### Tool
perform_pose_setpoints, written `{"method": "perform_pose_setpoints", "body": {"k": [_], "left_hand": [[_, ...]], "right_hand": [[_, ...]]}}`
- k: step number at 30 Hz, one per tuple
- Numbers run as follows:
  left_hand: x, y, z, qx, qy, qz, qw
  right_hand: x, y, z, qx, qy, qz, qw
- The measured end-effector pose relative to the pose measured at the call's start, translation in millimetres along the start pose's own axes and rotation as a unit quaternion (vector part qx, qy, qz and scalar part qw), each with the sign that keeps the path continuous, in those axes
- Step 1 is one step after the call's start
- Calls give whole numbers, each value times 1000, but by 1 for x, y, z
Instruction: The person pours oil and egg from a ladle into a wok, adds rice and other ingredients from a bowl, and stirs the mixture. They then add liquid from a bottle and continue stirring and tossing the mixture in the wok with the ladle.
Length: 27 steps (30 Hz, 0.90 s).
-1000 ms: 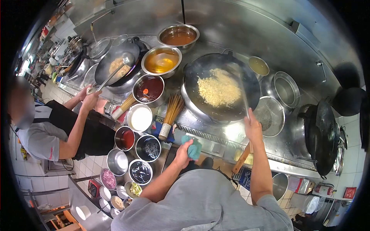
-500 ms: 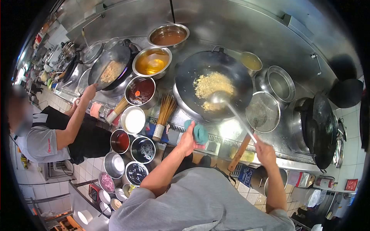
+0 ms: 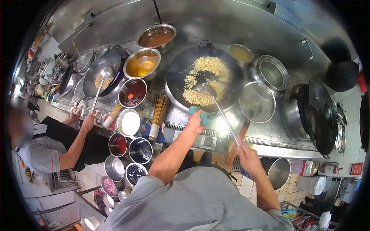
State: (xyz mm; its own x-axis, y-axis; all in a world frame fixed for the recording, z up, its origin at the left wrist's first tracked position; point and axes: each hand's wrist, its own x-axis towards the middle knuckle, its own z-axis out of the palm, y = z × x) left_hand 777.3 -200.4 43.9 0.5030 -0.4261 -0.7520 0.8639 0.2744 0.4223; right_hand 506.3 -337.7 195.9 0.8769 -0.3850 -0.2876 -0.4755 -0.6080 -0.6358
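In front of me a large dark wok [image 3: 231, 92] holds loose pale yellow, crumbly food [image 3: 210, 65], spread in a broken ring. My left hand [image 3: 195, 120] is closed on a folded green cloth [image 3: 199, 114] at the wok's near rim; fingers and cloth hide whether a handle lies beneath. My right hand [image 3: 249, 156] grips the long handle of a metal ladle [image 3: 226, 122]. Its bowl is down in the wok, amid the food on the near side. A wooden-handled mesh strainer [image 3: 257, 102] rests right of the wok, its handle passing beside my right hand.
On the left stand bowls of amber liquid [image 3: 142, 65] and dark red sauce [image 3: 133, 93], a white-filled pot [image 3: 128, 122] and a bamboo brush [image 3: 158, 115]. A co-worker [image 3: 54, 146] works a ladle in another wok [image 3: 102, 71]. A steel pot [image 3: 274, 75] stands right.
My left hand and cloth have moved forward to the wok's rim. The ladle has drawn nearer me, and the food has spread into a ring. The co-worker's ladle now shows in their wok.
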Motion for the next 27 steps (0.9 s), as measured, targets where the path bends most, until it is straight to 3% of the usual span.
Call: {"method": "perform_pose_setpoints", "body": {"k": [2,4,6,7,8,9,11,12,14,16,20,22,23,26,27], "left_hand": [[-58,-8,-1,-5,-2,33,999],[-117,-6,-2,-5,10,10,1000],[-71,-5,-18,-20,-46,11,999],[-55,-7,-24,-29,-70,6,997],[-49,1,-8,0,-7,14,1000],[-40,-5,-7,-3,0,27,1000],[-17,-25,-30,26,8,49,998],[-19,-45,-51,55,7,57,997],[-62,-83,-80,-27,10,33,999],[-155,-60,-49,23,25,-33,999],[-111,-18,-1,-15,27,-10,999],[-35,-9,-8,-17,-51,19,998],[-31,-5,3,-36,-25,26,999],[-9,-32,-33,48,-12,34,998],[-23,-52,-45,2,-21,51,998]], "right_hand": [[-27,-20,-40,6,-43,41,998],[-50,2,-58,1,-32,-53,998],[-49,4,-61,-31,-75,-42,996],[-29,-7,-62,-59,-121,14,991],[-6,-5,-47,-47,-63,0,997],[28,21,-23,-95,-10,-51,994],[94,48,29,-123,88,-59,987],[98,38,32,-103,92,-45,989],[99,16,33,-64,98,-20,993],[56,-1,8,4,66,-14,998],[-7,5,-21,5,39,-89,995],[1,5,-16,-52,42,-90,994],[21,14,-3,-102,28,-46,993],[75,29,29,-108,102,-46,988],[81,30,26,-105,115,-55,986]]}}
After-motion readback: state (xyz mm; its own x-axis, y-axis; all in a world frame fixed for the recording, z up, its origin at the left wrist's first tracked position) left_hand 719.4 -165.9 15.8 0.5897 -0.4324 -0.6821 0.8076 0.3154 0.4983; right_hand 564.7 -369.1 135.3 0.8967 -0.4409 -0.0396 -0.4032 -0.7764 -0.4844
